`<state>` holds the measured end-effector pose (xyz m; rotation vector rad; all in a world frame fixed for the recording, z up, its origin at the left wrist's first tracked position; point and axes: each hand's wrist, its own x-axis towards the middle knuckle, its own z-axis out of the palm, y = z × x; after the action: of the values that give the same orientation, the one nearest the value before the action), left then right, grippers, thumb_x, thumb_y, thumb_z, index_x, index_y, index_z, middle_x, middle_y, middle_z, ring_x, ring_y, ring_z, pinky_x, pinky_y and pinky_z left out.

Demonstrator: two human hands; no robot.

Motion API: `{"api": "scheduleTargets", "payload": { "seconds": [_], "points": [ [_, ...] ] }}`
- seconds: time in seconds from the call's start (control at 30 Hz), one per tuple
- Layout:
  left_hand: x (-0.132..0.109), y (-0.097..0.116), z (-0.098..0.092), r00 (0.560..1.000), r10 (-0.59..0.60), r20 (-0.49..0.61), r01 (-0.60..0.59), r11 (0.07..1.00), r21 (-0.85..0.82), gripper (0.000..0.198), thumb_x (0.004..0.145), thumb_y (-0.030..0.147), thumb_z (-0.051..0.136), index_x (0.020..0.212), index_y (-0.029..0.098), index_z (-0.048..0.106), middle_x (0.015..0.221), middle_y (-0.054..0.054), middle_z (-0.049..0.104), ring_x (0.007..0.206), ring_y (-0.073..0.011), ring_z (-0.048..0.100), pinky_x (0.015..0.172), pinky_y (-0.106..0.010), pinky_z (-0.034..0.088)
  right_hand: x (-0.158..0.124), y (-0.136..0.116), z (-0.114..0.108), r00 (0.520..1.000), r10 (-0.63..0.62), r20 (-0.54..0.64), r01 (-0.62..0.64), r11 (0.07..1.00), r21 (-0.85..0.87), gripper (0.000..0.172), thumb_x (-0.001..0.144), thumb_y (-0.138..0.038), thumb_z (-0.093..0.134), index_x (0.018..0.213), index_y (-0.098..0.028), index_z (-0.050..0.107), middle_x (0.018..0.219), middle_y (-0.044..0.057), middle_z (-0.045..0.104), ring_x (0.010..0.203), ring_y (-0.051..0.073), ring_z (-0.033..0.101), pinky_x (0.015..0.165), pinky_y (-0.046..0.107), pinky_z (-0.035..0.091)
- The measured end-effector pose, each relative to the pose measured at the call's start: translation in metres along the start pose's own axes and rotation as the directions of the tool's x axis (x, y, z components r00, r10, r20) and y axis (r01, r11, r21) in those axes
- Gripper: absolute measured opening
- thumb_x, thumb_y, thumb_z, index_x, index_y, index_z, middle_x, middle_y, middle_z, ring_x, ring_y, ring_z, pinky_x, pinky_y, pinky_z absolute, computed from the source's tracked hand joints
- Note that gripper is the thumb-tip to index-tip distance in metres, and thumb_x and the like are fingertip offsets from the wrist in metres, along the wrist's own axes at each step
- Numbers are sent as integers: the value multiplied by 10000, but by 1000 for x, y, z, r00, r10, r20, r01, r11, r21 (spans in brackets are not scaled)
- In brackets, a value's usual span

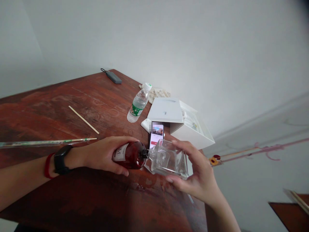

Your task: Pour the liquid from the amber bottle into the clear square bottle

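My left hand (103, 154) is wrapped round a dark red bottle (131, 155) with a white label, tipped on its side with its neck pointing right. My right hand (195, 174) grips a clear square glass container (169, 159), tilted so its mouth meets the bottle's neck. Both are held just above the brown wooden table (72, 106) near its right edge. A black watch and a red band sit on my left wrist. Small wet spots lie on the table under the bottle.
A phone (156, 135) with a lit screen lies behind the glass container. A white open box (181, 120), a plastic water bottle (138, 103), a crumpled cloth, a dark flat device (114, 77), a wooden stick (83, 119) and a long thin rod (45, 142) rest on the table.
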<state>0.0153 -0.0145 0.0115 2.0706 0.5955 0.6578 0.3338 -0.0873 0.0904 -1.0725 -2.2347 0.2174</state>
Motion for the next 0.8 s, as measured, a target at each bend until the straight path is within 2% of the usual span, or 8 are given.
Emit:
{"api": "scheduleTargets", "payload": {
  "seconds": [0.37,0.8],
  "points": [
    [-1,3,0,1000,-17,3,17,1000,19,841,788,483,935,1503,276,544,1405,-68,729,1220,-321,731,1105,-393,534,2,-4,-1,1000,-7,16,8,999,-33,693,843,-404,829,1473,-322,552,1287,92,730,1198,339,723,903,455,607],
    [-2,-1,2,1000,9,-17,-8,1000,29,870,772,495,959,1506,293,538,1426,-57,716,1252,-315,718,1113,-373,522,3,-7,-2,1000,-16,22,17,998,-62,702,849,-401,806,1490,-330,531,1322,94,713,1194,338,722,926,466,601]
  ]
}}
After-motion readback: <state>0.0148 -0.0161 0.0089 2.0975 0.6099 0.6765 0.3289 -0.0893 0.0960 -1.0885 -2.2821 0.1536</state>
